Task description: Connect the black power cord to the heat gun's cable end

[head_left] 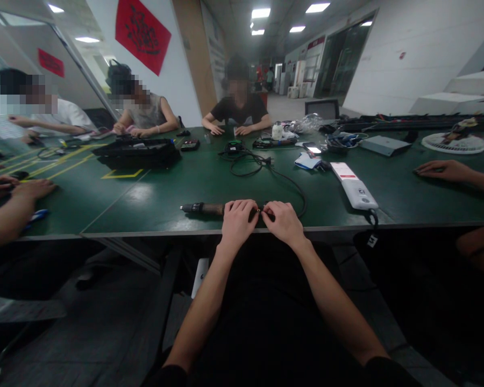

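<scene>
Left hand [237, 220], right hand [284, 221] grip dark tool [204, 208] at table [161, 196] edge.

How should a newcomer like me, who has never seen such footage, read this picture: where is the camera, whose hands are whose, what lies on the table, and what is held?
There is no machine here. The one picture comes from a camera worn on a person's head, looking forward and down. The two bare arms rising from the bottom edge are that person's own. Their left hand curls its fingers over a dark rod-shaped tool lying at the near edge of the green table. Their right hand works at the tool's other end, where a black cable arrives; what it pinches is too small to tell. Also on the table are a white device and a black case. The hand at the far left and the hand at the far right belong to co-workers, and more people sit opposite.
</scene>
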Motion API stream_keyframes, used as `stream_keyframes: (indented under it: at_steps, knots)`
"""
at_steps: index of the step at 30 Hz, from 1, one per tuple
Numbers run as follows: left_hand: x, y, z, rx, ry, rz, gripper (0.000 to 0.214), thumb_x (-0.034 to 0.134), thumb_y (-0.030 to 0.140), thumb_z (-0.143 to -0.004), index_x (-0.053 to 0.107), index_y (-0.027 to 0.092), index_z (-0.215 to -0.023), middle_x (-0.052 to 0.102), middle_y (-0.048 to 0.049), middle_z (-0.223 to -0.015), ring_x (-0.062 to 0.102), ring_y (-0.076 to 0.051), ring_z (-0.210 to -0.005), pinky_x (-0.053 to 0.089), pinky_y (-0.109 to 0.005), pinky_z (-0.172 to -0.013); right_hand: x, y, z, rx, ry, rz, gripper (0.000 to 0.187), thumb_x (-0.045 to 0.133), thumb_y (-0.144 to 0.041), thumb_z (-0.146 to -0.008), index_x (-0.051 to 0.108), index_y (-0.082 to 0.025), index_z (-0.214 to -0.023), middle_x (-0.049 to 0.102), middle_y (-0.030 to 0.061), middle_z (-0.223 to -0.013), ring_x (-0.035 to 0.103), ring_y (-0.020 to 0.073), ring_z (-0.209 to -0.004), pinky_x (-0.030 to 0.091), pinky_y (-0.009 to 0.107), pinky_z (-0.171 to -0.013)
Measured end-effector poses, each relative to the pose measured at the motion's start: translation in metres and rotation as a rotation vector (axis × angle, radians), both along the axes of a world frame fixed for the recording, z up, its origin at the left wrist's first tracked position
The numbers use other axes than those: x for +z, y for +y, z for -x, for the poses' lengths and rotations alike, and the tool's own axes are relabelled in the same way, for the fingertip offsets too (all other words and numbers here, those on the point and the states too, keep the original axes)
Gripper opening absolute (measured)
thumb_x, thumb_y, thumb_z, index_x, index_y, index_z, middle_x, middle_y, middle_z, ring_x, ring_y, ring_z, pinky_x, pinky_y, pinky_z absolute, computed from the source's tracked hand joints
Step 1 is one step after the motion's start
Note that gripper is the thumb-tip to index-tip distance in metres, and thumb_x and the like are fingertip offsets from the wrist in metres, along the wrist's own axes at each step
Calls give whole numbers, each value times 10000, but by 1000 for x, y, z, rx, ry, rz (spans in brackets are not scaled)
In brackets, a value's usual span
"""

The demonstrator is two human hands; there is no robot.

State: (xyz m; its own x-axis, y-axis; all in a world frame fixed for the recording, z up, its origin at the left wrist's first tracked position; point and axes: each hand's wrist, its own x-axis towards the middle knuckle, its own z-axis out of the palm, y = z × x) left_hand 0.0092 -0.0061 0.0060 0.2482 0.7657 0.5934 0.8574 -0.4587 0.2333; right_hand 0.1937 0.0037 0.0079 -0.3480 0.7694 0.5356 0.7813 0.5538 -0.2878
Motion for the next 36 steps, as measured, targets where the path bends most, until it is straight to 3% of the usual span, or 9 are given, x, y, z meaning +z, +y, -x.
stream_keyframes:
  at_steps: [18, 36]
  knots:
    - [-1, 0, 1, -26, 0, -20, 187, 614, 219, -968, 646, 317, -1124, 726, 7, -1272, 622, -237, -1221, 378, -460, -1096, 0, 1, -1, 12, 11, -1, 84, 592, -228, -991, 600, -230, -907, 712, 45, -944, 632, 225, -898, 366, 359, -821]
    - [-2, 1, 0, -7, -10, -19, 129, 618, 276, -984, 637, 296, -1111, 736, -18, -1233, 626, -250, -1200, 379, -473, -1094, -2, 2, -1, 5, 9, -7, 77, 587, -225, -991, 599, -232, -914, 715, 49, -939, 634, 232, -903, 361, 359, -825]
